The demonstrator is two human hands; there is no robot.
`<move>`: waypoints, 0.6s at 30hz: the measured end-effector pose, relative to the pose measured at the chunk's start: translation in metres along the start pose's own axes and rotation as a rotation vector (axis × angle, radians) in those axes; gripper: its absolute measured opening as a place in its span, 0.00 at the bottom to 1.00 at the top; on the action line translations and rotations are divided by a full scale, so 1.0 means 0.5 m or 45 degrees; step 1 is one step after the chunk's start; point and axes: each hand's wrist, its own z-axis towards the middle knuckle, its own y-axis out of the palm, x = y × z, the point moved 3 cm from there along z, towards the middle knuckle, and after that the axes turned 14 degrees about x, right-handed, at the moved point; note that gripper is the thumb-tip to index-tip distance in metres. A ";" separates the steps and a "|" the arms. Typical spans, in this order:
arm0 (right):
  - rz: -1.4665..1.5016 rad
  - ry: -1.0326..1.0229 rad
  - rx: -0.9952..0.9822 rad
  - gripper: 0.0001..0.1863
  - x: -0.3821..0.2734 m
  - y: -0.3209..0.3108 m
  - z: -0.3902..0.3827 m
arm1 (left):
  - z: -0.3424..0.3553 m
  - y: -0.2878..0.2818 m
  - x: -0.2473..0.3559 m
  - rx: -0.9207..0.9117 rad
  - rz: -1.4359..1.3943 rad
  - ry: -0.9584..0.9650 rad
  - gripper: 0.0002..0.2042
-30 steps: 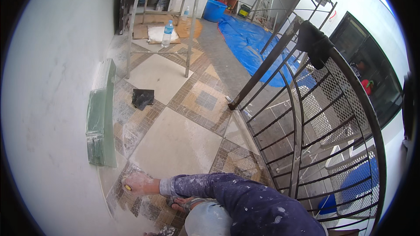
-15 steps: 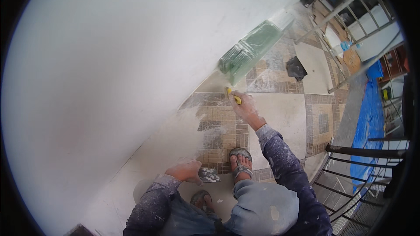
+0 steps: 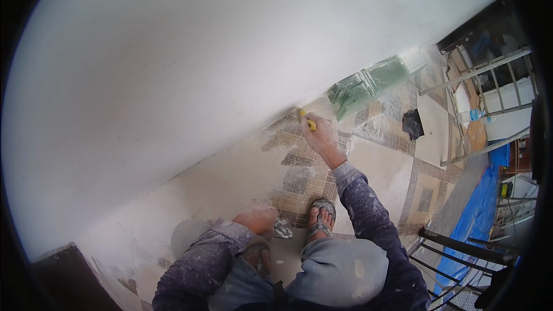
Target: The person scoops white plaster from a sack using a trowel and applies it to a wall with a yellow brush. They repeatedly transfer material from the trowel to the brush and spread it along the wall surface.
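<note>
My right hand [image 3: 324, 138], coated in white dust, is closed round a small yellow-handled tool [image 3: 311, 124]. The tool's far end meets the base of the white wall [image 3: 173, 80], where the wall joins the floor; its working end is too blurred to name. Low in front of my knees, my left hand [image 3: 257, 217] is curled, with its fingers partly hidden. A flat blade [image 3: 283, 228] smeared with white and grey sticks out from its right side, apparently in its grasp. White powder or filler covers much of the tiled floor [image 3: 305, 184] along the wall.
A green translucent sheet [image 3: 374, 85] lies along the wall base beyond my right hand. Farther right are a black scrap [image 3: 412, 124], a metal frame [image 3: 478, 72], a blue tarp [image 3: 469, 207] and a dark rack [image 3: 461, 259]. My sandalled foot [image 3: 321, 219] stands between my hands.
The view has turned, so the wall and floor appear at a different slant. The yellow-handled tool now reaches the wall's foot. My left hand has shifted slightly right and stays curled beside the blade.
</note>
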 end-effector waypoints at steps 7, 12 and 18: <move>0.102 -0.563 -0.034 0.10 -0.068 0.171 -0.095 | -0.008 0.029 -0.013 0.131 0.032 0.061 0.21; 0.787 0.144 -0.231 0.12 -0.018 0.141 -0.100 | -0.005 0.036 -0.027 0.052 0.026 0.016 0.21; 1.133 0.490 0.517 0.11 0.203 0.029 0.085 | -0.014 0.027 -0.028 0.098 0.001 -0.014 0.18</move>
